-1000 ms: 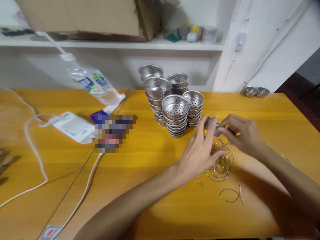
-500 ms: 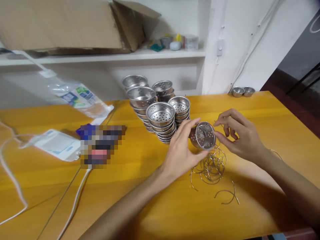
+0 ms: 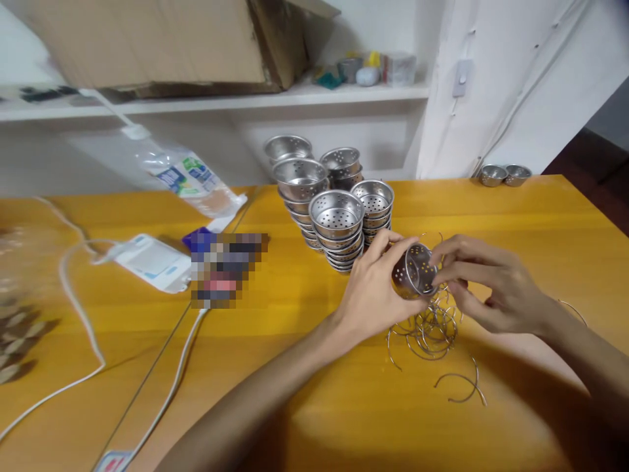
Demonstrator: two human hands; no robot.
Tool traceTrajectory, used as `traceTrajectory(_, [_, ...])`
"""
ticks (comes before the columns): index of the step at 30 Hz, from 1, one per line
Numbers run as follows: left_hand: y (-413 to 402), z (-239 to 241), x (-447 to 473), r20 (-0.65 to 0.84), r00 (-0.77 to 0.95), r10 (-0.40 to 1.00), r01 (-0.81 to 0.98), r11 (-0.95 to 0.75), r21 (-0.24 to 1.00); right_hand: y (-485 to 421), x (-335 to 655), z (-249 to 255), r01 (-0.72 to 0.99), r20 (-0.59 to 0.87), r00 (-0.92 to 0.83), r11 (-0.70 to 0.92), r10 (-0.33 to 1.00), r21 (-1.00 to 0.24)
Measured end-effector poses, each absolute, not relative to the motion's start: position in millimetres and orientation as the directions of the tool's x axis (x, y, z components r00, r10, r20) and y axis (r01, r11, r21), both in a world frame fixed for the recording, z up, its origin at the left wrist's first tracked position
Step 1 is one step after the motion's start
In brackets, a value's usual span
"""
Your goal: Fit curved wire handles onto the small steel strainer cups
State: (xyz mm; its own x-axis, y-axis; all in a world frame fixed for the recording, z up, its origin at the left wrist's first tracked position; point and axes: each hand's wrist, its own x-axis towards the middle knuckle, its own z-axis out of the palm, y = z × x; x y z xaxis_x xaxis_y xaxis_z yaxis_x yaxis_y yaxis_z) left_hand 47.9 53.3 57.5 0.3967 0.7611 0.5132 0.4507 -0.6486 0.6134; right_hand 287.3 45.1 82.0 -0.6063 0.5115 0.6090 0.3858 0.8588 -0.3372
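A small perforated metal cup (image 3: 405, 274) is in my left hand (image 3: 371, 292), its fingers and thumb wrapped round the outside. The cup lies tilted, its mouth facing right. At that mouth are the bent fingertips of my right hand (image 3: 498, 288), some of them over the rim. Whatever they pinch, if anything, is hidden. Below the hands a tangle of curved wire pieces (image 3: 432, 331) lies on the table, with a few loose wire arcs (image 3: 462, 387) nearer me. Several stacks of similar, wider perforated cups (image 3: 337, 216) stand just behind my left hand.
On the yellow table (image 3: 344, 406) a plastic bottle (image 3: 191, 180), a white device (image 3: 152, 262) and white cables (image 3: 171, 370) lie to the left. Two metal cups (image 3: 505, 175) stand at the back right. A cardboard box (image 3: 162, 46) rests on the shelf (image 3: 275, 99) behind.
My right fingers have moved in over the cup's mouth from beside its rim. The cup has turned a little more to the right. The whole view has shifted.
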Motion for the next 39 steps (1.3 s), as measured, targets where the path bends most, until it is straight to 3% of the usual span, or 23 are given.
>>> traceTrajectory(5, [57,60,43,0.492,0.491,0.719,0.370,-0.683,0.630,50,291,84,0.385,0.408,-0.761,0.858,0.504,-0.341])
traceTrajectory(14, [57,75,41,0.441,0.520,0.731,0.334,-0.650,0.683,61,293,77,0.134,0.440,-0.742,0.755,0.506,-0.642])
traceTrajectory(16, [56,78,41,0.448,0.530,0.720,0.311,-0.657,0.687,60,291,76,0.075,0.461,-0.678,0.679,0.572,-0.731])
traceTrajectory(18, [53,83,40,0.464,0.536,0.705,0.269,-0.664,0.698,60,292,80,-0.103,0.524,-0.519,0.560,0.675,-0.822])
traceTrajectory(20, [48,91,35,0.515,0.503,0.694,0.252,-0.688,0.681,63,299,87,-0.295,0.521,-0.290,0.443,0.803,-0.847])
traceTrajectory(22, [47,103,26,0.613,0.414,0.673,0.326,-0.739,0.590,68,311,92,-0.346,0.457,-0.159,0.384,0.875,-0.856])
traceTrajectory(24, [50,115,11,0.742,0.296,0.602,0.490,-0.762,0.423,76,324,88,-0.156,0.405,-0.244,0.376,0.881,-0.913])
traceTrajectory(26, [60,122,-4,0.836,0.207,0.508,0.646,-0.713,0.272,82,333,74,0.177,0.289,-0.473,0.411,0.833,-0.894])
traceTrajectory(28, [71,123,-17,0.855,0.166,0.491,0.736,-0.639,0.223,85,335,57,0.429,0.104,-0.640,0.466,0.762,-0.773])
traceTrajectory(31, [84,116,-25,0.834,0.143,0.532,0.788,-0.571,0.229,85,334,44,0.532,0.005,-0.710,0.540,0.704,-0.653])
traceTrajectory(33, [88,111,-24,0.834,0.145,0.532,0.794,-0.566,0.223,91,340,49,0.588,0.037,-0.651,0.535,0.758,-0.606])
traceTrajectory(35, [90,108,-21,0.844,0.156,0.514,0.795,-0.572,0.202,110,358,58,0.710,0.118,-0.476,0.460,0.872,-0.534])
traceTrajectory(37, [90,107,-18,0.870,0.168,0.464,0.806,-0.573,0.151,144,385,66,0.865,0.238,-0.198,0.284,0.951,-0.414])
traceTrajectory(39, [91,108,-15,0.888,0.182,0.423,0.817,-0.568,0.103,185,415,65,0.961,0.326,0.066,0.028,0.943,-0.275])
